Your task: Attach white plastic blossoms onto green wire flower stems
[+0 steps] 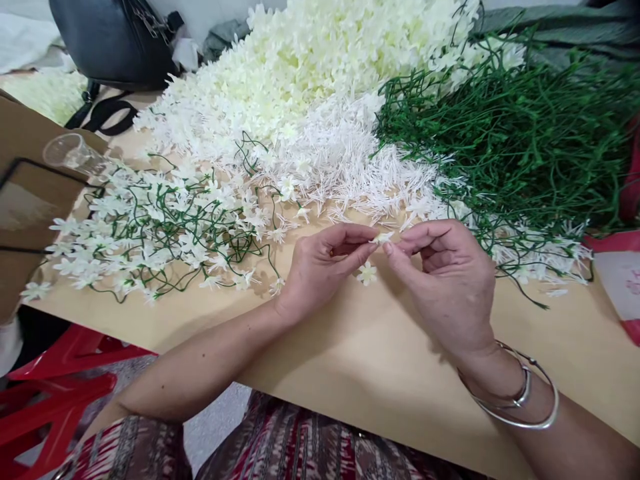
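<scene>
Above the table's middle, my left hand (320, 263) and my right hand (445, 280) meet fingertip to fingertip. Between them is a small white artificial flower (383, 238), pinched from both sides; its finer parts are partly covered by the fingers. Just below the fingertips, a loose cream flower (367, 273) lies on the tabletop. Thin white stamens (345, 167) are heaped right behind my hands. To the left spreads a pile of white flowers on green stems (175, 227).
A tall mound of cream petals (310, 60) fills the back. Green plastic stems (520, 133) are piled at the right. A clear cup (75, 153) lies tipped beside a cardboard box (25, 200). A black bag (113, 40) stands behind; red stools (60, 393) are below left.
</scene>
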Demonstrator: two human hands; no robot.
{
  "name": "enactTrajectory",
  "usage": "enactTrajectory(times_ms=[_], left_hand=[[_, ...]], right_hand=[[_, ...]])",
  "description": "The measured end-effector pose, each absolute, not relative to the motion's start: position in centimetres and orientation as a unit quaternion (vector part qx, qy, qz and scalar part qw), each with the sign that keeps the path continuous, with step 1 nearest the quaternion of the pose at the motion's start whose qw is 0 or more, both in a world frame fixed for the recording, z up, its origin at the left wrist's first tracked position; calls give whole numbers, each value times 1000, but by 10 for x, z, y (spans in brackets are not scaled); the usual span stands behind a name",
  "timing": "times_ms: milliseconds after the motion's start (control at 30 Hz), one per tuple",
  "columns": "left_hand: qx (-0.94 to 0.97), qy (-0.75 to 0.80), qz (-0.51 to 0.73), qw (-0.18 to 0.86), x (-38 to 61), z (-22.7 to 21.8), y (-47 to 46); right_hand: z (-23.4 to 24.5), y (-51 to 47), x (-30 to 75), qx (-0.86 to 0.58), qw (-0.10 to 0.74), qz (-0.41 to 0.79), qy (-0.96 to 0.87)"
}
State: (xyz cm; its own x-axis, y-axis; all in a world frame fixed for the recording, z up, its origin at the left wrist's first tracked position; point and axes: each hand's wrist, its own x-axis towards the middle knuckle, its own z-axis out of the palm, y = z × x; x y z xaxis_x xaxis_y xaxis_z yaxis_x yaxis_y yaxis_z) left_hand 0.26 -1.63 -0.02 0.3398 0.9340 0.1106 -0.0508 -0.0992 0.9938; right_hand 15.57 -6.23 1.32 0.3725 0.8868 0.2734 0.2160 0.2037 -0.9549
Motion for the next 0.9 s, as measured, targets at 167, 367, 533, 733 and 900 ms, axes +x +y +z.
enactTrajectory(times_ms=[167,367,533,733,900], left_hand=[[703,358,439,430,1,6,-20],[638,366,461,495,2,3,-15],[570,366,455,578,2,-3,-11],[590,366,448,564,2,-5,-12],[657,361,431,502,2,0,-17]], right_hand=[[12,-64,154,-568,601,283,-485],[15,-62,154,-568,613,286,-469],[17,-62,156,-569,612,300,-460],[18,-62,156,-575,597,319,-459],[14,-61,158,-578,591,331,-455]])
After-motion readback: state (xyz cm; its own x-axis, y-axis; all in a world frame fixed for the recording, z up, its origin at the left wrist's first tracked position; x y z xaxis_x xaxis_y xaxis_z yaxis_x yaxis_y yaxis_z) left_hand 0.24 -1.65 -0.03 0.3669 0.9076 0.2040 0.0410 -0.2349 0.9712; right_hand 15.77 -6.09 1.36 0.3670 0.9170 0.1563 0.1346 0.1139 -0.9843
